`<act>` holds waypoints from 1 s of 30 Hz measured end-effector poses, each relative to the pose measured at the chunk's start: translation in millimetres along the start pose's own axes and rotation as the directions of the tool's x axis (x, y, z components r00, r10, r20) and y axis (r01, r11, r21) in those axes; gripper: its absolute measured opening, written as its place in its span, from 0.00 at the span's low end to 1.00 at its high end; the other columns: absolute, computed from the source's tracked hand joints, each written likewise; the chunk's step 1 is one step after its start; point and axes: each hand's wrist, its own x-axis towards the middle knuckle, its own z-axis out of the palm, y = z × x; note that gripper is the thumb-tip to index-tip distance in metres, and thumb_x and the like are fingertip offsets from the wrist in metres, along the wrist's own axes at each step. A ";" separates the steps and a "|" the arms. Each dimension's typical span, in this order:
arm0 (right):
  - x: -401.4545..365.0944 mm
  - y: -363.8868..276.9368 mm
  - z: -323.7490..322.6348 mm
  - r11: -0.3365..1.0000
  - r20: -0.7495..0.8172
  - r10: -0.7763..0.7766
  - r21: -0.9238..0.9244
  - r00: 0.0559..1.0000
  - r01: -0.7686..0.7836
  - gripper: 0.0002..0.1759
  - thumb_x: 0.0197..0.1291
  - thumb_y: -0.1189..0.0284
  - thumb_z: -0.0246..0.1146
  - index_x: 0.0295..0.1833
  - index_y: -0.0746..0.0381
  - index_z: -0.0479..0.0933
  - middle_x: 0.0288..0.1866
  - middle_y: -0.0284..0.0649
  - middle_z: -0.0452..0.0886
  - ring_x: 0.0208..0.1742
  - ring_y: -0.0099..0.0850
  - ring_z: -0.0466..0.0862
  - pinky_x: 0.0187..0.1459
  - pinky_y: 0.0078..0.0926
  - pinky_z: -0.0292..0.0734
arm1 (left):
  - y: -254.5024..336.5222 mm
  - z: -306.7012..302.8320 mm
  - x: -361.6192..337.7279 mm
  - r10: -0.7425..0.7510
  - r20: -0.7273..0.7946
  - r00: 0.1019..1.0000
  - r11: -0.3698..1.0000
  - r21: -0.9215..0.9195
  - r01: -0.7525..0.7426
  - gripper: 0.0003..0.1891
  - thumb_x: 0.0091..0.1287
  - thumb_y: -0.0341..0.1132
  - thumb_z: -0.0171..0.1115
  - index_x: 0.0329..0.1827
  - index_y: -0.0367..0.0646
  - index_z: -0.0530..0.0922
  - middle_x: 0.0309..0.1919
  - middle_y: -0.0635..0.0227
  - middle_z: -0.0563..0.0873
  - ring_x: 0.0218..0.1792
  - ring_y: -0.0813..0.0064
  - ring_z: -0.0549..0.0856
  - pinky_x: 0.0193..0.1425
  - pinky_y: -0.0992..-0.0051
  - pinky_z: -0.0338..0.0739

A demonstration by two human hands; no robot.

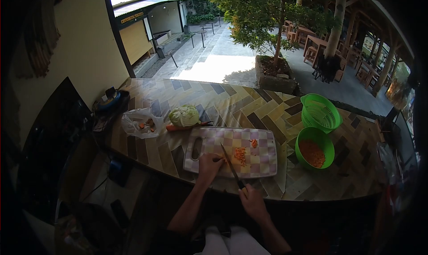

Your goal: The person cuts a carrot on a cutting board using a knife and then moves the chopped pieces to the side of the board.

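Observation:
My right hand (253, 202) grips the handle of a kitchen knife (230, 162), whose long blade points away from me across the cutting board (264, 167). On the blade's left, my left hand (210, 165) is closed, fingertips bent close to the blade. A bit of orange carrot shows at those fingertips, mostly hidden. Just right of the blade lies a small heap of diced carrot (240, 156). Another little orange clump (254, 143) sits farther back on the checkered board.
Behind the board are a cabbage (184, 115) and whole carrots (176, 127). A plastic bag (129, 123) with scraps lies left. To the right, a green bowl (300, 156) holds chopped carrot, touching a green colander (335, 116). The tile-patterned table (249, 104) ends near my body.

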 end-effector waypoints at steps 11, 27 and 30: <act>1.1 -1.8 -0.9 1.000 -0.006 -0.005 0.015 1.000 0.005 0.13 0.66 0.67 0.60 0.38 0.69 0.71 0.30 0.58 0.79 0.36 0.58 0.80 0.35 0.47 0.72 | -4.6 3.2 -9.3 0.263 -0.068 0.962 0.965 0.020 -0.262 0.06 0.57 0.27 0.69 0.36 0.34 0.86 0.33 0.55 0.87 0.33 0.61 0.87 0.38 0.69 0.80; -2.5 -15.4 6.6 0.992 0.112 0.029 -0.125 0.993 -0.014 0.13 0.69 0.68 0.53 0.43 0.70 0.68 0.31 0.61 0.80 0.38 0.60 0.81 0.40 0.54 0.75 | -20.1 2.6 -11.3 0.368 0.000 0.930 0.923 0.123 -0.366 0.07 0.56 0.24 0.69 0.38 0.37 0.86 0.37 0.58 0.88 0.38 0.64 0.86 0.39 0.71 0.81; 2.9 -15.8 11.0 0.986 0.135 0.034 -0.164 0.990 -0.011 0.13 0.70 0.69 0.52 0.44 0.70 0.67 0.33 0.62 0.80 0.40 0.61 0.81 0.42 0.56 0.75 | -21.1 2.6 -11.5 0.389 -0.007 0.921 0.910 0.158 -0.383 0.07 0.56 0.25 0.69 0.38 0.36 0.86 0.36 0.58 0.88 0.38 0.64 0.86 0.39 0.70 0.80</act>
